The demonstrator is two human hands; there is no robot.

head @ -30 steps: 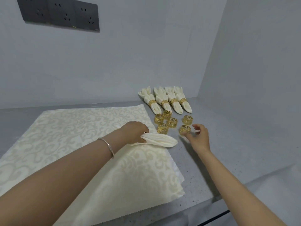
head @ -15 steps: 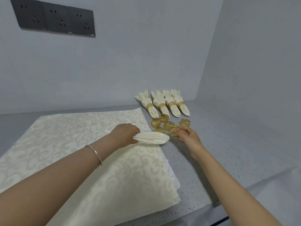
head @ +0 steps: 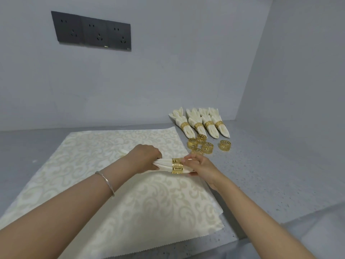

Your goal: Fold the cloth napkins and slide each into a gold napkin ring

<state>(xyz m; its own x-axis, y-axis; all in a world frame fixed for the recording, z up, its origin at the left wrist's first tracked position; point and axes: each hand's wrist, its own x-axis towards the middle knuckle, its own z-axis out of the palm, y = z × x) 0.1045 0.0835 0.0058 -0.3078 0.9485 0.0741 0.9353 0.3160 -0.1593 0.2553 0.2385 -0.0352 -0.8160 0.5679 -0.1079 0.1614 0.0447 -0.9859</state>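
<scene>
My left hand (head: 144, 157) grips a folded cream napkin (head: 164, 164) above the patterned cream cloth (head: 115, 184). A gold napkin ring (head: 177, 166) sits around the napkin's right part. My right hand (head: 198, 165) pinches the napkin's tip where it comes out of the ring, touching the ring's right edge. Several loose gold rings (head: 207, 146) lie just behind my right hand. Farther back lie several finished napkins in rings (head: 199, 124), side by side.
The grey speckled counter (head: 270, 174) runs into a corner of two grey walls. A dark socket panel (head: 91, 31) is on the back wall. The counter's front edge (head: 261, 232) lies at the lower right.
My right hand picked a gold ring from the loose group and brought it to the napkin. The ring now sits around the folded napkin held by my left hand.
</scene>
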